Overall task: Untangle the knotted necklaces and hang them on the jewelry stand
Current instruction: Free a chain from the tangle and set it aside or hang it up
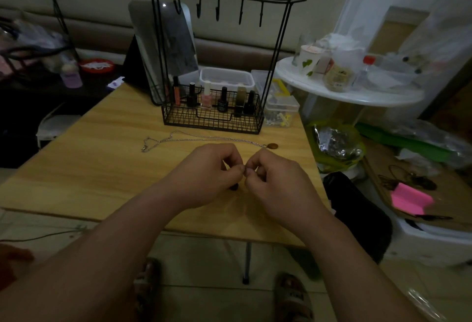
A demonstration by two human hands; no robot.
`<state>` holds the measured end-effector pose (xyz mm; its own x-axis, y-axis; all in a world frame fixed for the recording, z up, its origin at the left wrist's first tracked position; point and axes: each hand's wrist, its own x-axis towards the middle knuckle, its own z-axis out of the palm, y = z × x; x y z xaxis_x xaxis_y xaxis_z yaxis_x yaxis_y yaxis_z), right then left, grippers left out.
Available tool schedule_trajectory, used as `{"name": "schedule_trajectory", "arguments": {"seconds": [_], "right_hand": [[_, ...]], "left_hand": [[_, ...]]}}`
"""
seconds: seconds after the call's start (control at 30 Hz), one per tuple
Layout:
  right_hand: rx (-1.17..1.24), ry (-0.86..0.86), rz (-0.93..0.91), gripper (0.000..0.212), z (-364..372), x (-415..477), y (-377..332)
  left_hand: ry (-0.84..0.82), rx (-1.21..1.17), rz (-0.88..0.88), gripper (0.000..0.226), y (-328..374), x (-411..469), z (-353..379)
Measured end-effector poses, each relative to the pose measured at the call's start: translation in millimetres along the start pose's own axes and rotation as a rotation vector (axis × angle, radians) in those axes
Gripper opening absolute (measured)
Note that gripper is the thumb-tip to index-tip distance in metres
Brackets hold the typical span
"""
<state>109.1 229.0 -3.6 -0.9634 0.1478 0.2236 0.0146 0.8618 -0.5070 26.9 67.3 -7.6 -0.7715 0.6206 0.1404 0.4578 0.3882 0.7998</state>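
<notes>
Here, from the head view, both my hands are over the near middle of the desk (84, 158). My left hand (212, 173) and right hand (278, 178) are curled, and their fingers (237, 168) meet tip to tip in a tight pinch. Whatever sits in that pinch is too small and dim for me to tell. A small dark piece (233, 187) shows just under my left hand.

One necklace (204, 139) lies flat on the desk just beyond my knuckles. Its silver chain is stretched sideways, with the clasp end looped at the left and a brown pendant (272, 146) at the right, close to my right hand.

Behind it stands the black wire jewelry stand (278, 48), with a row of hooks (217, 12) along its top bar. Its mesh basket (212, 123) holds a line of upright nail polish bottles (206, 97): dark ones, a pink one, an olive one.

A clear plastic tub (227, 72) sits behind the basket. A small lidded clear box (281, 107) with little yellow bits inside is beside the stand's right leg.
</notes>
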Motion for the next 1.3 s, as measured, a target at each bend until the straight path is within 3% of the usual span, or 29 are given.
{"name": "schedule_trajectory", "arguments": {"seconds": [0.3,0.77,0.87,1.13,1.3], "right_hand": [[-0.164,-0.046,-0.056,0.010,-1.8,-1.6,-3.2],[-0.188,0.047,-0.093,0.012,-2.8,-2.5,-3.5],[-0.070,0.080,-0.025,0.008,-1.2,-1.6,-5.1],[0.606,0.097,0.172,0.009,-12.4,0.4,-12.9],[0.629,0.112,0.117,0.009,-13.7,-0.9,-10.5]], "left_hand": [[-0.002,0.121,0.023,0.012,0.4,-5.0,1.3],[0.053,-0.008,0.013,0.013,2.0,-1.2,-0.2],[0.073,-0.109,0.011,0.010,5.8,0.5,0.6],[0.051,-0.542,-0.144,0.017,9.2,6.1,-3.3],[0.026,-0.487,-0.121,0.010,9.1,3.4,-3.6]]}}
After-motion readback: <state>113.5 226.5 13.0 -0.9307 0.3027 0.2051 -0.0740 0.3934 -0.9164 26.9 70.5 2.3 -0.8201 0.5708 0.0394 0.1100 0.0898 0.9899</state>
